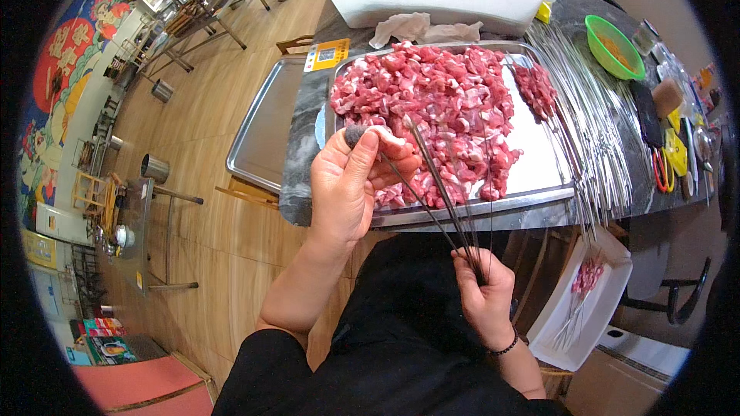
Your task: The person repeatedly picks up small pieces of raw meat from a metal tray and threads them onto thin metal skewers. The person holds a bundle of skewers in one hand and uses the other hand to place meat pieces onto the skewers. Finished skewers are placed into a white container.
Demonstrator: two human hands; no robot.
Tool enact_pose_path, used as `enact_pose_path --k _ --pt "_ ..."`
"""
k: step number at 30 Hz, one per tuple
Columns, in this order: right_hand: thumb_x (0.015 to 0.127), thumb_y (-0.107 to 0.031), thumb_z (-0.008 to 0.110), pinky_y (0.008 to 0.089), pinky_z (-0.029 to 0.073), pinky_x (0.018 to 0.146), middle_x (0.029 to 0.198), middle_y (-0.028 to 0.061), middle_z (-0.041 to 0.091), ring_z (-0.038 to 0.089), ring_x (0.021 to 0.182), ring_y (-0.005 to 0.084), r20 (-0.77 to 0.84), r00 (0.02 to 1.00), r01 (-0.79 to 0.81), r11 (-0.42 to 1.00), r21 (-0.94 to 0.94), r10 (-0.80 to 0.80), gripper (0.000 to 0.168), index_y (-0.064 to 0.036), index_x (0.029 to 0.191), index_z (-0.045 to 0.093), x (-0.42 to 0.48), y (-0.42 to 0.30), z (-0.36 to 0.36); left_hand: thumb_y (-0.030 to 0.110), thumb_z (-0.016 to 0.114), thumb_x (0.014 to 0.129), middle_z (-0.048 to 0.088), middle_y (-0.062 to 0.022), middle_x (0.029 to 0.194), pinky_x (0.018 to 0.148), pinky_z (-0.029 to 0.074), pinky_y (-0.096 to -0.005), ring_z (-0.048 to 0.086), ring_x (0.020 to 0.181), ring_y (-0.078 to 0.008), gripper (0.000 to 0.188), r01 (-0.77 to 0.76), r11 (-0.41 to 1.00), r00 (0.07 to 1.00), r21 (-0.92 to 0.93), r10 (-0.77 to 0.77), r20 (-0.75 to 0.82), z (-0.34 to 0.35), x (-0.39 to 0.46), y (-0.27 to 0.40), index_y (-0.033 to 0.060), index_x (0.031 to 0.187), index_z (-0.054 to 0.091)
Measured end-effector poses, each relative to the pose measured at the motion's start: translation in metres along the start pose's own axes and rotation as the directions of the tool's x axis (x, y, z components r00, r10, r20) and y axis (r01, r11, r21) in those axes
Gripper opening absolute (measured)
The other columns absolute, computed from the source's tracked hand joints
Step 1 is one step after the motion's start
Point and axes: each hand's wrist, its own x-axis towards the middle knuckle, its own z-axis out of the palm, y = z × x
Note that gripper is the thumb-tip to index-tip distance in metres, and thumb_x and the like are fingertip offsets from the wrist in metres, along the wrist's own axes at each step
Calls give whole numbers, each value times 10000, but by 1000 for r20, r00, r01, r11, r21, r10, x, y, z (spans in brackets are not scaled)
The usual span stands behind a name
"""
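My left hand (pixel 352 179) pinches a piece of raw meat (pixel 386 135) between thumb and fingers, with a dark grey cover on one fingertip. The tip of a metal skewer (pixel 413 190) reaches up to this piece. Several thin metal skewers (pixel 442 190) fan upward from my right hand (pixel 485 289), which is closed around their lower ends. Behind both hands, a heap of raw meat chunks (pixel 433 104) covers much of a metal tray (pixel 540 167). Skewered meat (pixel 535 89) lies at the tray's right side.
Many metal skewers (pixel 601 144) lie right of the tray. A white plastic tub (pixel 433 3) stands behind it, a green bowl (pixel 615 49) at the back right. Scissors (pixel 662 170) lie at right. Below the table edge, a white bin (pixel 555 323) holds skewered meat.
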Motion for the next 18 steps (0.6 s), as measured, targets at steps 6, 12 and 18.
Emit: enact_pose_path --k 6,12,18 --pt "864 23 639 230 491 647 803 90 669 630 692 110 -28 993 117 993 14 -116 165 25 1027 667 13 -6 10 169 570 988 667 -106 875 672 588 -308 688 729 -182 162 141 990 990 15 -141 -7 9 -6 -4 9 1013 566" --pt "871 29 636 225 485 650 805 75 673 613 707 83 0 1000 19 999 28 -19 148 24 1015 674 3 1 4 78 551 973 667 -100 891 687 591 -304 668 712 -165 149 146 985 985 90 -153 74 -4 18 0 9 1105 552" --pt "921 -14 613 184 374 570 718 -48 554 457 622 16 -17 1000 9 1000 5 -9 80 13 975 665 1 6 1 96 541 984 677 -120 929 731 597 -333 688 837 -187 153 92 995 996 -30 -91 15 0 20 6 17 1112 567"
